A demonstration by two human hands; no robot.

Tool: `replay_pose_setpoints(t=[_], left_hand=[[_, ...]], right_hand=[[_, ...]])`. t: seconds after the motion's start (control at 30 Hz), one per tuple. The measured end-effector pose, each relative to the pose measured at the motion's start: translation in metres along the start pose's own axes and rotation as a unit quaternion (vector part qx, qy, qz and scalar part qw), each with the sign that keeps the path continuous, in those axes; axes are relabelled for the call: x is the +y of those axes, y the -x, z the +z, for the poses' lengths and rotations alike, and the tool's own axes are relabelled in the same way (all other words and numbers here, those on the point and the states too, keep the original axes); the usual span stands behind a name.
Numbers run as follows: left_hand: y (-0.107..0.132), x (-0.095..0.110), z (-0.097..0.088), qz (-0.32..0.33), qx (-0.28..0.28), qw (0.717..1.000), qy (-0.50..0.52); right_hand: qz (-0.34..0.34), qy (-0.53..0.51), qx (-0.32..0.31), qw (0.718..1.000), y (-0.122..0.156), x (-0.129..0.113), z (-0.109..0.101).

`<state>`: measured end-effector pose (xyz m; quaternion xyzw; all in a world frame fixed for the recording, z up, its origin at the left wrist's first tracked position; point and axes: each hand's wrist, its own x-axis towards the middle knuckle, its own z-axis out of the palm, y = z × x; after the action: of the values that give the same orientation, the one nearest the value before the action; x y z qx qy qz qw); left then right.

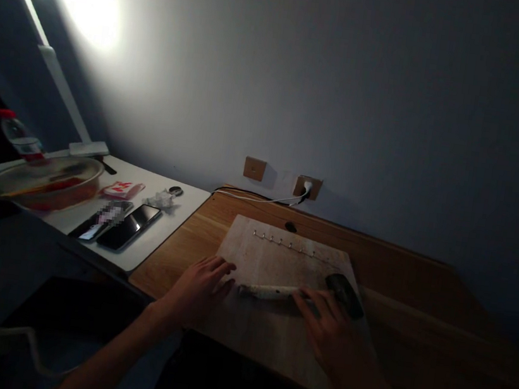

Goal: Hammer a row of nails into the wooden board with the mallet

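Observation:
On a pale wooden board (265, 332) lies a hammer-like tool with a worn, whitish handle (268, 292) and a dark, blocky head (344, 295). My left hand (202, 286) is over the board's left side, fingers apart, just off the handle's end and holding nothing. My right hand (326, 324) lies over the handle close to the head, its fingers spread and hiding where the two parts meet. Toward the board's far edge stands a row of several small shiny metal pieces (280, 242), which look like nails.
A small dark object (290, 226) sits behind the board on the wooden table (181, 241). Cables (259, 199) run along the wall to a socket (308, 188). On the white table (141, 255) at left are phones (129, 227), a large bowl (50, 183), a bottle (21, 137) and a lamp (88, 148).

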<state>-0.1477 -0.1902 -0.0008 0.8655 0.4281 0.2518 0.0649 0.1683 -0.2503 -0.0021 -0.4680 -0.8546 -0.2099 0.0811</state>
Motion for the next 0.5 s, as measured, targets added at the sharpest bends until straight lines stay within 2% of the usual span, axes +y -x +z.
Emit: replay_pose_setpoints(t=[0.1, 0.2, 0.33, 0.5], left_hand=[[-0.030, -0.009, 0.009, -0.009, -0.018, 0.999, 0.032], [-0.063, -0.021, 0.020, -0.025, -0.018, 0.999, 0.039], [-0.101, -0.037, 0.038, 0.013, -0.015, 1.000, 0.005], [-0.130, -0.053, 0.057, 0.043, 0.024, 0.999, -0.003]], right_hand=[[-0.041, 0.029, 0.005, 0.999, -0.017, 0.007, 0.007], [-0.042, 0.034, 0.007, 0.999, -0.024, 0.012, 0.010], [-0.042, 0.049, 0.015, 0.998, -0.026, 0.013, 0.012], [-0.006, 0.035, -0.013, 0.999, -0.017, 0.012, 0.014]])
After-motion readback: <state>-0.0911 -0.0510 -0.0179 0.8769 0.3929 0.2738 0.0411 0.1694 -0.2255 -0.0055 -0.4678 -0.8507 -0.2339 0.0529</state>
